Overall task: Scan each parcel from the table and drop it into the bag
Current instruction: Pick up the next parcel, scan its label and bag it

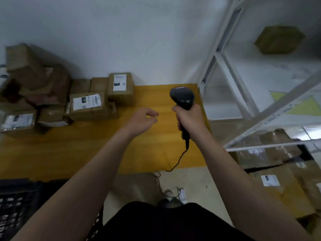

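Several brown cardboard parcels with white labels are piled on the left and back of the yellow table point(86, 150); the nearest labelled parcel point(88, 106) lies flat, and another labelled parcel point(121, 87) stands behind it. My right hand point(190, 117) grips a black corded barcode scanner point(182, 98), head pointing away over the table. My left hand point(143, 119) hovers over the table, holding nothing, its fingers loosely curled, to the right of the parcels. At the lower right, a pile of parcels point(281, 181) lies below the table level; whether they sit in a bag I cannot tell.
A white metal shelf rack point(243, 84) stands to the right of the table, with a brown box point(279, 40) on a shelf. A black plastic crate point(15, 204) sits at the lower left. The scanner cable point(175, 164) trails off the table's front edge to the floor.
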